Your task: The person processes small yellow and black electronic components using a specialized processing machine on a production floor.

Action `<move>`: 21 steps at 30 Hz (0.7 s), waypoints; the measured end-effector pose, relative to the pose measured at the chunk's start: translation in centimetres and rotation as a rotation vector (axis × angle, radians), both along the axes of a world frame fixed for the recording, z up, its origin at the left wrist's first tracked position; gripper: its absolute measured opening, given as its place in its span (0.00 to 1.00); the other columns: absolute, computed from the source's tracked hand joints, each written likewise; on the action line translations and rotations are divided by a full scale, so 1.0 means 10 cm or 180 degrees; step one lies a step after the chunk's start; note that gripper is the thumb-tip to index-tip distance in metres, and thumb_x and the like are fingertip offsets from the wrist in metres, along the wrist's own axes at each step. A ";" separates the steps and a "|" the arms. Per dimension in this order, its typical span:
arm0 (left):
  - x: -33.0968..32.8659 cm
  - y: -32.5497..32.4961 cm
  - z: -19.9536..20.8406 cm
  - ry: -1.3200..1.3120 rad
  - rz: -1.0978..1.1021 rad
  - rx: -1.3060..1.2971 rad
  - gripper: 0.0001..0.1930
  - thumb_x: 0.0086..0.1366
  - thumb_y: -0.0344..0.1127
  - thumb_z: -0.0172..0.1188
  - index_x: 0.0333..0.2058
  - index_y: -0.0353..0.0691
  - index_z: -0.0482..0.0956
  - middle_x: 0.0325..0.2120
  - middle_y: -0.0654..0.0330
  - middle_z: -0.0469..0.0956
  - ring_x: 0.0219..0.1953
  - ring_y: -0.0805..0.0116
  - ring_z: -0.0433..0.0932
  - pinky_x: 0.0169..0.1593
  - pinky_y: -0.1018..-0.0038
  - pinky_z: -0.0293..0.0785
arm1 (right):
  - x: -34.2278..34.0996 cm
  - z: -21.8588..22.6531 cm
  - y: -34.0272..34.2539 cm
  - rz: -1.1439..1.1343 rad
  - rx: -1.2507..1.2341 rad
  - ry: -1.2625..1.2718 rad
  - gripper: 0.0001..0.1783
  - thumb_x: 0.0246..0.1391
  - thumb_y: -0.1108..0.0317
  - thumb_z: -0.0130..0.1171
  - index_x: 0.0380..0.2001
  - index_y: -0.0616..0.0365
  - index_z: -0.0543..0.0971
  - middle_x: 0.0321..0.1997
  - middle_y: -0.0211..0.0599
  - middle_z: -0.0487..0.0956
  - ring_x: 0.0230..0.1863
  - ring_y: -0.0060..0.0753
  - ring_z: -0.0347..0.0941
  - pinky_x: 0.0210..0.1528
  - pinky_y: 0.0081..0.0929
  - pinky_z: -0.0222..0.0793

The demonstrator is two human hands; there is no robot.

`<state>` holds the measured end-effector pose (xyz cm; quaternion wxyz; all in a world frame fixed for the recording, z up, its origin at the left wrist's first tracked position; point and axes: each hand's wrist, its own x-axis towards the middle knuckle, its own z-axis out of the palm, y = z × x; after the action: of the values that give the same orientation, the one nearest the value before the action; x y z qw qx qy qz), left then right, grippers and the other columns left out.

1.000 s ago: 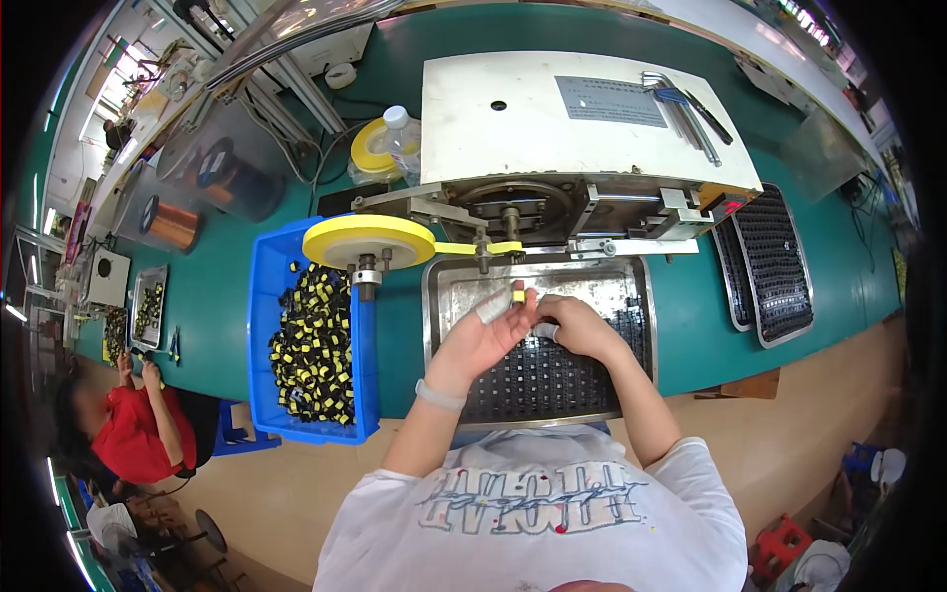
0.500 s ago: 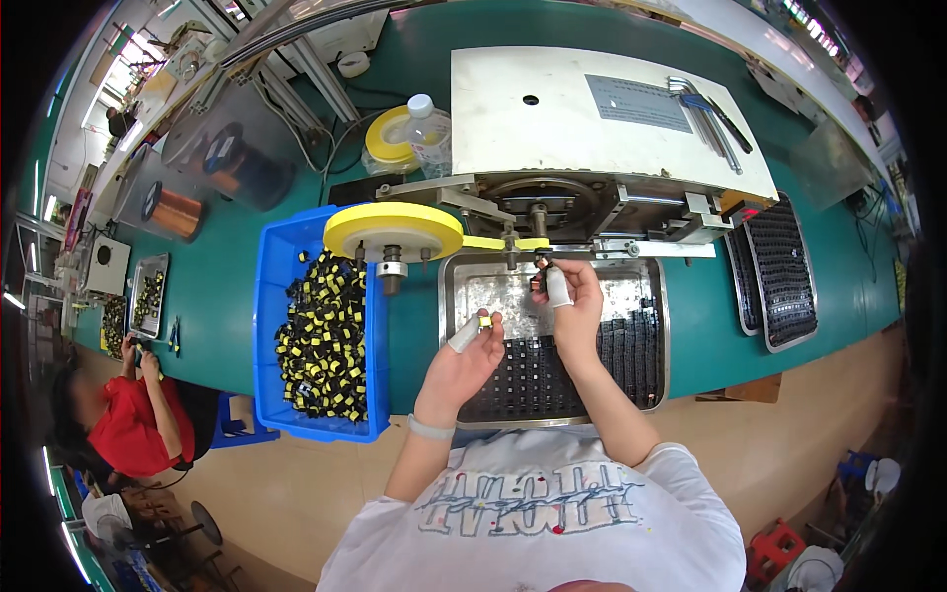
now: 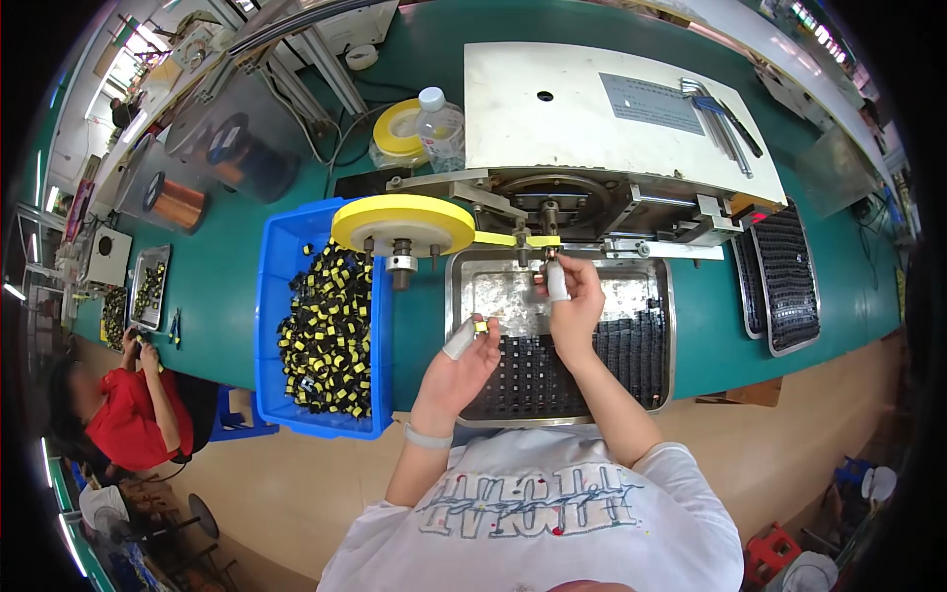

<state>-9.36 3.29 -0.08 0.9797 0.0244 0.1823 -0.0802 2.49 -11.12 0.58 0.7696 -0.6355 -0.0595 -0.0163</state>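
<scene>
1. Pinched between the thumb and a white-capped finger of the left hand (image 3: 456, 360) is a small yellow and black part (image 3: 480, 327), held just above the metal tray (image 3: 659, 296).
2. It is judged to be very light and hard, so it will not bend. It is tiny and could slip, so it is best held by its two flat sides with the fingertips.
3. Pressed together at the tips, the right hand (image 3: 572, 306) is held up against the yellow tape strip (image 3: 513, 239) at the machine's front. What it pinches cannot be told.
4. Rows of small black parts (image 3: 631, 350) are seen lying in the shiny tray, close side by side.
5. To the left, a blue plastic bin (image 3: 271, 296) is filled with a loose pile of the same yellow and black parts.
6. Farther off, a round yellow tape reel (image 3: 402, 223) is fixed on the pale, flat-topped machine (image 3: 552, 128).
</scene>
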 end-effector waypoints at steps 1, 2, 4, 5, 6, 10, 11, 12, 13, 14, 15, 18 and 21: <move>0.00 0.01 -0.01 -0.0003 0.0012 0.0056 0.09 0.68 0.34 0.51 0.44 0.39 0.73 0.47 0.55 0.72 0.47 0.66 0.74 0.46 0.74 0.72 | 0.03 0.01 0.01 -0.0029 0.0055 0.0025 0.09 0.58 0.79 0.52 0.43 0.64 0.69 0.36 0.37 0.77 0.33 0.22 0.76 0.34 0.18 0.73; 0.00 0.02 -0.02 -0.0006 0.0021 0.0111 0.09 0.68 0.34 0.51 0.44 0.39 0.73 0.47 0.55 0.72 0.47 0.66 0.73 0.46 0.74 0.72 | 0.03 0.00 0.02 -0.0048 0.0102 0.0001 0.09 0.58 0.79 0.52 0.43 0.64 0.69 0.36 0.37 0.77 0.32 0.23 0.76 0.34 0.18 0.73; -0.02 0.03 -0.02 0.0030 0.0039 0.0140 0.09 0.68 0.34 0.51 0.45 0.39 0.73 0.47 0.56 0.72 0.47 0.67 0.73 0.46 0.75 0.71 | 0.04 0.05 0.01 0.0048 0.0166 0.0148 0.09 0.59 0.78 0.52 0.43 0.64 0.69 0.36 0.37 0.77 0.31 0.23 0.76 0.34 0.18 0.73; -0.03 0.03 -0.02 0.0063 0.0057 0.0165 0.09 0.68 0.34 0.51 0.45 0.40 0.73 0.46 0.56 0.72 0.47 0.67 0.73 0.45 0.76 0.71 | 0.04 0.08 -0.01 0.0144 0.0224 0.0292 0.09 0.59 0.78 0.52 0.43 0.65 0.69 0.36 0.37 0.77 0.31 0.23 0.75 0.34 0.18 0.73; -0.03 0.03 -0.02 0.0067 0.0066 0.0167 0.09 0.68 0.34 0.51 0.45 0.40 0.73 0.46 0.56 0.72 0.47 0.67 0.73 0.45 0.76 0.71 | 0.04 0.14 -0.04 0.0152 0.0227 0.0296 0.09 0.59 0.78 0.52 0.43 0.65 0.69 0.36 0.37 0.77 0.31 0.23 0.75 0.34 0.18 0.73; 0.01 0.02 0.01 0.0082 0.0034 0.0256 0.10 0.68 0.34 0.52 0.45 0.39 0.72 0.46 0.56 0.72 0.44 0.69 0.73 0.43 0.78 0.69 | 0.03 0.27 -0.13 0.0585 0.0618 0.1199 0.12 0.61 0.75 0.51 0.47 0.65 0.69 0.38 0.39 0.77 0.33 0.26 0.75 0.35 0.19 0.73; 0.03 0.01 0.03 0.0111 0.0021 0.0267 0.10 0.68 0.34 0.52 0.45 0.39 0.72 0.45 0.57 0.72 0.42 0.70 0.72 0.42 0.78 0.69 | 0.02 0.27 -0.17 0.0688 0.0943 0.1542 0.13 0.61 0.74 0.51 0.49 0.66 0.69 0.39 0.40 0.77 0.34 0.27 0.75 0.36 0.20 0.73; 0.05 0.01 0.04 0.0115 0.0025 0.0273 0.10 0.68 0.34 0.52 0.45 0.39 0.72 0.45 0.57 0.72 0.42 0.70 0.72 0.42 0.78 0.69 | 0.02 0.20 -0.25 0.0873 0.1023 0.1603 0.14 0.61 0.74 0.50 0.49 0.67 0.71 0.40 0.42 0.77 0.37 0.28 0.75 0.40 0.21 0.72; 0.07 0.01 0.04 0.0076 -0.0008 0.0281 0.10 0.68 0.34 0.51 0.45 0.38 0.72 0.44 0.57 0.72 0.40 0.70 0.72 0.41 0.78 0.68 | 0.00 0.20 -0.29 0.0875 0.1026 0.1606 0.14 0.61 0.74 0.50 0.49 0.67 0.71 0.40 0.42 0.77 0.37 0.28 0.75 0.40 0.21 0.72; 0.11 0.01 0.05 0.0038 -0.0044 0.0289 0.10 0.68 0.34 0.50 0.45 0.38 0.72 0.43 0.58 0.71 0.39 0.71 0.71 0.40 0.79 0.68 | -0.01 0.21 -0.32 0.0967 0.1134 0.1687 0.14 0.61 0.74 0.50 0.48 0.68 0.72 0.41 0.43 0.77 0.38 0.29 0.75 0.42 0.21 0.72; 0.15 0.01 0.03 0.0042 -0.0048 0.0291 0.10 0.68 0.34 0.50 0.45 0.38 0.72 0.43 0.58 0.71 0.39 0.71 0.71 0.40 0.79 0.68 | -0.02 0.21 -0.36 0.1056 0.1242 0.1767 0.14 0.61 0.74 0.50 0.48 0.68 0.73 0.41 0.43 0.77 0.39 0.30 0.74 0.44 0.21 0.72; 0.33 -0.02 -0.01 -0.0128 -0.0143 0.0229 0.13 0.68 0.35 0.48 0.47 0.35 0.71 0.43 0.57 0.71 0.37 0.69 0.69 0.40 0.76 0.67 | -0.02 0.17 -0.48 0.1197 0.1589 0.1890 0.15 0.60 0.74 0.50 0.49 0.69 0.73 0.42 0.43 0.77 0.41 0.31 0.75 0.47 0.23 0.72; 0.59 -0.10 0.01 -0.0208 -0.0317 0.0418 0.14 0.68 0.37 0.49 0.46 0.34 0.71 0.41 0.58 0.70 0.36 0.70 0.68 0.38 0.78 0.66 | -0.04 0.19 -0.56 0.1081 0.1638 0.1819 0.15 0.58 0.75 0.53 0.48 0.68 0.73 0.43 0.42 0.77 0.43 0.32 0.75 0.48 0.24 0.71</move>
<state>-3.48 2.27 -0.02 0.9762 0.1003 0.1536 -0.1159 2.10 -16.72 2.50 0.8806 -0.3827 0.0584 0.2733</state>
